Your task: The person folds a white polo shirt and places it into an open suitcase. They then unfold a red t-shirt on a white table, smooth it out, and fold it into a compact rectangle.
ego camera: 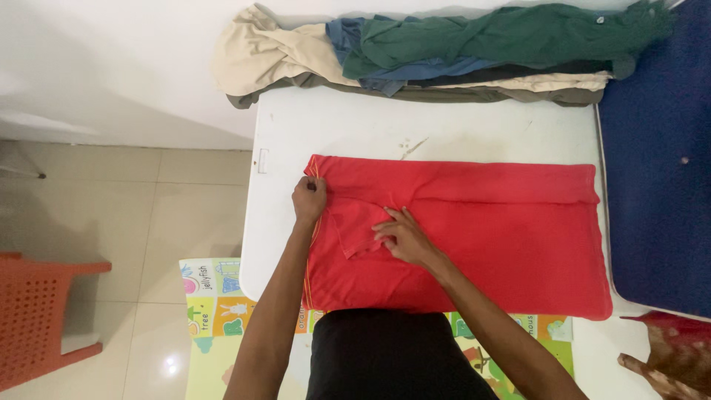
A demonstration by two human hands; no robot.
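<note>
A red garment (489, 237) lies spread flat across the white table (385, 126), folded lengthwise, its sleeve turned inward near the left end. My left hand (308, 200) pinches the garment's upper left corner at the table's left side. My right hand (401, 235) rests flat with fingers apart on the folded sleeve, pressing it down.
A pile of clothes in beige, blue and green (444, 52) lies along the table's far edge. A dark blue mattress (659, 170) borders the right side. An orange plastic chair (37, 318) stands on the tiled floor at left. A colourful play mat (211, 296) lies below the table.
</note>
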